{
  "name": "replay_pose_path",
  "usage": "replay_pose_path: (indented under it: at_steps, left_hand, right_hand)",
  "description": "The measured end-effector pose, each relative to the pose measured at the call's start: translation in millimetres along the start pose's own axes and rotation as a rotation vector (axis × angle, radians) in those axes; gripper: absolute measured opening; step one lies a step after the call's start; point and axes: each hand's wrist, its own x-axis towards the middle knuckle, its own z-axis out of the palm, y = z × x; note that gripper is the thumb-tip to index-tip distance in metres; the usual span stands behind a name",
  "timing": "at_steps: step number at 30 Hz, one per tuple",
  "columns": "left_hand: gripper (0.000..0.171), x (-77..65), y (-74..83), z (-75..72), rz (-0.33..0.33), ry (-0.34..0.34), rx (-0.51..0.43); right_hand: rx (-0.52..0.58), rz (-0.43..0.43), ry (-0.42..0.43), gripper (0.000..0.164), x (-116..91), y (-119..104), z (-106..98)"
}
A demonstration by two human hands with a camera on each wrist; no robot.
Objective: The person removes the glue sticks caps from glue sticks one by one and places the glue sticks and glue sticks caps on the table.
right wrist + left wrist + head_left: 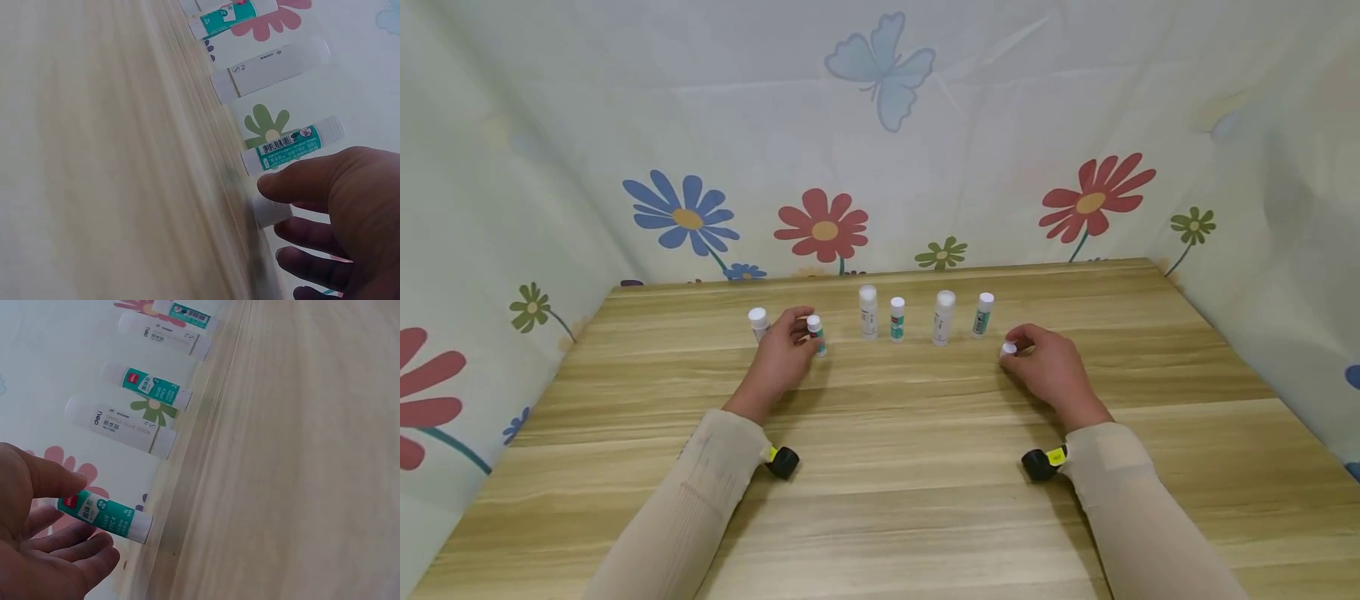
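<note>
My left hand [782, 358] pinches a small green-and-white glue stick [106, 515] standing upright, its thumb across the label and its other fingers loosely bent. Behind that hand, a larger white stick [758, 317] is partly covered. On the right, my right hand [1048, 367] holds a short white cap-like piece [270, 211] at the tabletop between thumb and fingers. Nearest to it stands another green-labelled glue stick [982, 315]. Between the hands are a tall white glue stick [868, 312], a small green one [897, 321] and a second tall white one [943, 318].
The wood-grain table [910, 500] reaches back to a pale curtain [760, 108] printed with flowers and a butterfly. Black wrist cameras, one at the left wrist [782, 462] and one at the right wrist [1040, 465], sit just above the tabletop.
</note>
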Motion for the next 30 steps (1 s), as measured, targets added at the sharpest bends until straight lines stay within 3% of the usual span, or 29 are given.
replay_pose_path:
  at_steps: [12, 23, 30]
  left_hand:
    - [0.061, 3.9, 14.6, 1.4, 0.008, 0.039, 0.04]
    - [0.059, 0.3, 40.1, 11.3, 0.198, 0.136, 0.102]
    - [0.064, 1.8, 48.8, 27.1, 0.182, 0.115, 0.049]
  right_hand:
    - [-0.071, -0.005, 0.029, 0.037, -0.8, -7.1, -4.5]
    - [-0.088, -0.051, 0.05, 0.037, -2.3, -10.7, -6.5]
    - [-0.086, -0.052, 0.041, 0.037, -1.7, -10.4, -3.6]
